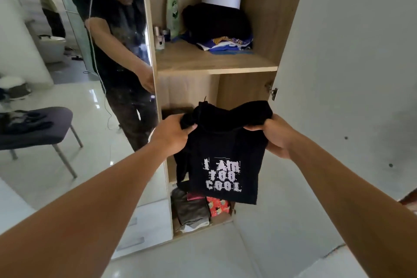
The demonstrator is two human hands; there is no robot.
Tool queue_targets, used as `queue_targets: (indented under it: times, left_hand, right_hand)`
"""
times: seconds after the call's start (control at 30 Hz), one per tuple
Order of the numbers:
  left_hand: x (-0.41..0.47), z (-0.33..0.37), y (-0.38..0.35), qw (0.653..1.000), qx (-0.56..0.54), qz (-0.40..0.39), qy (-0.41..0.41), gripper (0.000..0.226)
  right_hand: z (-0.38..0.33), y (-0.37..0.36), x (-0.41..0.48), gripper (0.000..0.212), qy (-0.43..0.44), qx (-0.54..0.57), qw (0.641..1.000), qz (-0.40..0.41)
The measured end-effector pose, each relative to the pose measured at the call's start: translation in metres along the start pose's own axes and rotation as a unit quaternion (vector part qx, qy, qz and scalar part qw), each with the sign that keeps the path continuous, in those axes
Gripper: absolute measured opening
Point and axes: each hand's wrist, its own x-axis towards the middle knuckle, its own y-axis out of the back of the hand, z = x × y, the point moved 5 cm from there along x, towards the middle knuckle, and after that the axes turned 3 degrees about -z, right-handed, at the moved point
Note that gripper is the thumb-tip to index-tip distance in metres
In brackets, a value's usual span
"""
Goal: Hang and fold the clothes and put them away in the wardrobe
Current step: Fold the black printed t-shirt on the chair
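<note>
Shirt (pixel 223 153): held at its top by the left hand (pixel 173 135) and right hand (pixel 274 135), in front of the wardrobe (pixel 266 18), below the shelf (pixel 203 61).
Shelf: tall bottle (pixel 172 11) and small bottles (pixel 159 38) at the left end; pile of clothes (pixel 221 27) to their right.
Wardrobe floor: folded clothes (pixel 191 210) below and behind the shirt.
Mirror (pixel 67 74): left of the open compartment; a chair (pixel 38 128) shows in it, far left.
Door (pixel 349 52): open at the right, its hinge (pixel 273 92) just below the shelf's right end.

Site: home, bedroom or dressing corner | wooden wardrobe (pixel 266 18) open, mirror door (pixel 74 187) alongside | upper shelf (pixel 216 65): folded clothes (pixel 225 45), green bottle (pixel 173 7), small perfume bottle (pixel 159 40) | bottom compartment: more folded garments (pixel 191 210) | mirror reflects chair (pixel 45 133) draped with dark clothing, glossy pale floor (pixel 97 101).
</note>
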Motion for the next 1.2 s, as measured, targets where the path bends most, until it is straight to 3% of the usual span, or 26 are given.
queue_targets:
  times: [0.27,0.43,0.5,0.67,0.8,0.9,1.03,1.2]
  left_hand:
    - [0.082,-0.029,-0.070,0.989,0.139,0.001,0.051,0.023]
    - [0.126,-0.059,-0.103,0.997,-0.001,0.001,0.071,0.023]
    - [0.141,-0.074,-0.114,0.993,-0.081,0.037,0.073,0.027]
    - [0.182,-0.122,-0.134,0.955,-0.230,0.135,0.132,0.029]
    - [0.225,-0.147,-0.153,0.937,-0.262,0.104,0.206,0.051]
    - [0.261,-0.160,-0.161,0.951,-0.192,0.102,0.221,0.050]
    - [0.309,-0.166,-0.172,0.983,-0.019,0.075,0.167,0.037]
    - [0.355,-0.165,-0.195,0.991,0.058,0.014,0.117,0.060]
  right_hand:
    - [0.055,0.028,0.100,0.044,-0.028,0.030,0.999,0.015]
    - [0.083,0.034,0.157,0.041,-0.024,0.057,0.998,0.023]
    - [0.097,0.032,0.181,0.038,-0.021,0.077,0.997,0.018]
    - [0.125,0.022,0.238,0.038,-0.029,0.097,0.995,-0.007]
    - [0.153,0.017,0.273,0.033,-0.064,0.133,0.988,-0.034]
    - [0.174,0.013,0.293,0.032,-0.097,0.171,0.979,-0.045]
    - [0.212,0.005,0.317,0.032,-0.145,0.272,0.950,-0.047]
    - [0.258,0.002,0.345,0.027,-0.164,0.403,0.900,0.007]
